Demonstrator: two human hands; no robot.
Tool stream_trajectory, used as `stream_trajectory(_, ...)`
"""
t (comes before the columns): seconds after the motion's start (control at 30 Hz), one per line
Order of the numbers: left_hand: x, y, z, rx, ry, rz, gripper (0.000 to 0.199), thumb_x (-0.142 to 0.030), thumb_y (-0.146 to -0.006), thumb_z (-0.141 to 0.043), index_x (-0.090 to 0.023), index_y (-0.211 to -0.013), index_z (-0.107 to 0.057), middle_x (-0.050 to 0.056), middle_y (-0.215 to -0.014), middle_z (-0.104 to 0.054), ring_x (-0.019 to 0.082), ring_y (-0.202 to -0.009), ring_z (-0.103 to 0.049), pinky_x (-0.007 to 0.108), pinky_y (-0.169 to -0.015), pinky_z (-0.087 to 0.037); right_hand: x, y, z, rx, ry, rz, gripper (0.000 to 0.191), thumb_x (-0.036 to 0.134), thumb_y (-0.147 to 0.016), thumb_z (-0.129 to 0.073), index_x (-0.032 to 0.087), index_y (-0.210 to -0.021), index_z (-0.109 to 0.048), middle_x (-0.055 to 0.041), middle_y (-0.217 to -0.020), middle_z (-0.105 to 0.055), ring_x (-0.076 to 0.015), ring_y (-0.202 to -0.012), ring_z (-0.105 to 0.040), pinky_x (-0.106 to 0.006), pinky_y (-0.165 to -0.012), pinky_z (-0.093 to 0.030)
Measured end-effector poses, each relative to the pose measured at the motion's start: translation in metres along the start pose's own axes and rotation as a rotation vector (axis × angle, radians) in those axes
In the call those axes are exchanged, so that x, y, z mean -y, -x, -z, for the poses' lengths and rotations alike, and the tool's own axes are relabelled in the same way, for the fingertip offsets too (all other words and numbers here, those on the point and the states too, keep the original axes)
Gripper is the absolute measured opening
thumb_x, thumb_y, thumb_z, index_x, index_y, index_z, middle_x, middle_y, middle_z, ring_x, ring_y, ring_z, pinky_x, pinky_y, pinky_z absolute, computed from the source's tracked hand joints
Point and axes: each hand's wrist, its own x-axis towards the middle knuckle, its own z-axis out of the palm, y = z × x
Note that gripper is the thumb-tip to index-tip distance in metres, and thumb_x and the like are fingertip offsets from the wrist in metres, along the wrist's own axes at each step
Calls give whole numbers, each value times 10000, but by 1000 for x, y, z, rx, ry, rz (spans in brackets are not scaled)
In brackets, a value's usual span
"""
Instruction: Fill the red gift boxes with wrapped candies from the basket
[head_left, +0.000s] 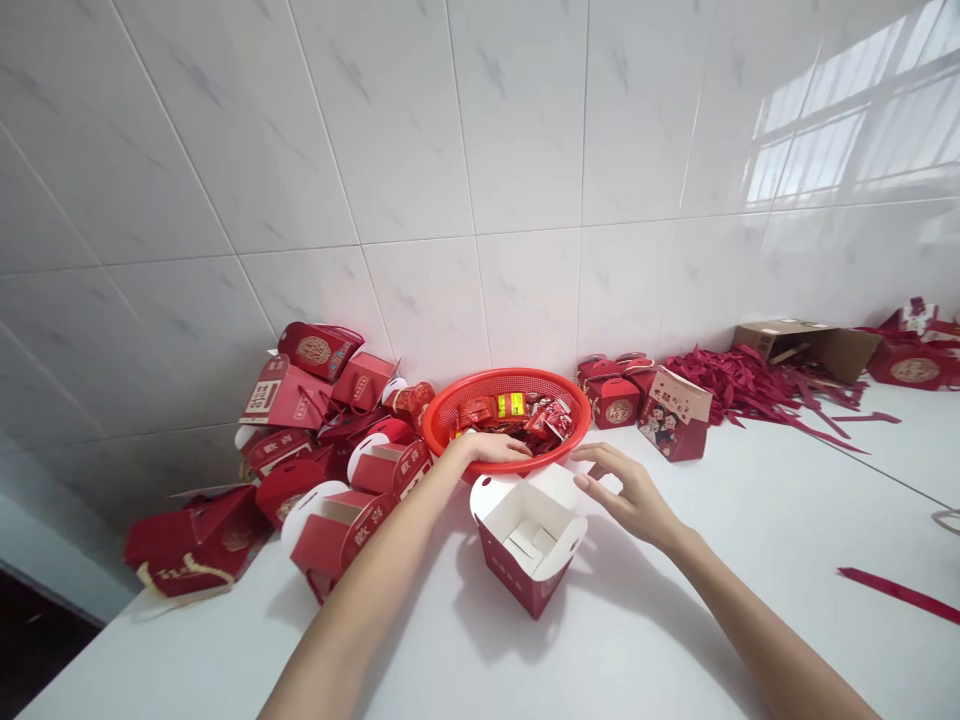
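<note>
An open red box with a white inside stands upright on the white table, its flaps spread at the top. Its inner floor shows bare cardboard. Behind it sits a red plastic basket holding several small red and yellow wrapped packets. My left hand reaches over the basket's front rim, fingers stretched out among the packets; the fingertips are partly hidden. By the box's back right flap is my right hand, thumb and fingers apart at the flap's edge. Whether it touches the flap I cannot tell.
Several red gift boxes lie piled to the left. Right of the basket stand more red boxes, a heap of dark red ribbons and an open brown carton. One loose ribbon lies near the right edge. A tiled wall rises behind.
</note>
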Motion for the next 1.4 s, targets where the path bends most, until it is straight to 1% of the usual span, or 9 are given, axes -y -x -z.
stream_trajectory(0.23, -6, 4, -3, -18, 123, 53, 274, -390, -744, -627, -192, -849, -785, 36, -953, -765, 258, -921, -664, 276, -763, -486, -2, -1, -2, -28, -45, -39, 278, 438, -970, -566, 223, -1062, -716, -94, -1046, -725, -181, -717, -687, -331, -659, -625)
stream_trajectory(0.43, -19, 16, -1, -24, 375, -16, 330, -353, -720, -645, -244, -1013, -753, -8, -1087, -731, 218, -982, -653, 244, -772, -488, -3, -2, -3, -40, -65, -60, 247, 412, -954, -586, 223, -1045, -716, -90, -1035, -737, -183, -724, -685, -325, -647, -622)
stream_trajectory(0.67, -23, 19, -4, -52, 626, -61, 388, -349, -735, -647, -225, -1095, -718, 1, -945, -739, 170, -766, -659, 250, -670, -487, -1, -3, -6, -73, -89, -77, 221, 392, -946, -597, 223, -1023, -716, -83, -1033, -747, -175, -711, -679, -318, -657, -609)
stream_trajectory(0.83, -20, 13, -7, -101, 716, -71, 457, -512, -830, -567, -165, -1089, -712, 52, -860, -760, 190, -708, -659, 298, -687, -520, -1, -4, -8, -167, -57, -70, 198, 380, -945, -605, 218, -994, -707, -71, -960, -747, -179, -714, -680, -319, -668, -596)
stream_trajectory(1.0, -21, 13, -6, -160, 773, -92, 624, -620, -912, -450, -141, -1265, -640, 138, -1037, -770, 237, -868, -725, 348, -825, -559, -3, -5, -11, -276, -30, -39, 225, 400, -957, -590, 217, -1046, -686, -84, -1005, -734, -198, -782, -683, -343, -709, -602)
stream_trajectory(1.13, -19, 12, -6, -222, 760, -80, 616, -603, -957, -359, -216, -1411, -511, 142, -1302, -682, 234, -1114, -693, 349, -930, -546, -2, -5, -15, -258, -44, -66, 269, 450, -962, -580, 220, -1062, -677, -90, -1019, -724, -199, -772, -683, -352, -704, -604)
stream_trajectory(1.23, -17, 8, -8, -158, 653, -14, 465, -467, -878, -568, -210, -1259, -637, 116, -1246, -711, 248, -1142, -673, 325, -909, -550, -1, -4, -16, -241, -41, -89, 302, 488, -963, -571, 220, -1051, -679, -91, -1022, -724, -196, -762, -683, -345, -697, -602)
stream_trajectory(1.3, -16, 6, -9, -63, 553, 43, 326, -322, -740, -709, -192, -1039, -735, 85, -1069, -766, 274, -1030, -699, 320, -834, -564, -1, -4, -17, -236, -43, -94, 300, 487, -965, -567, 221, -1049, -678, -89, -1026, -724, -191, -756, -683, -334, -692, -600)
stream_trajectory(1.4, -16, 5, -11, 76, 432, 131, 214, -254, -644, -737, -190, -847, -759, 55, -877, -768, 286, -798, -708, 343, -662, -564, -1, -3, -17, -233, -49, -86, 260, 446, -965, -573, 221, -1048, -672, -85, -1030, -725, -183, -744, -681, -325, -689, -597)
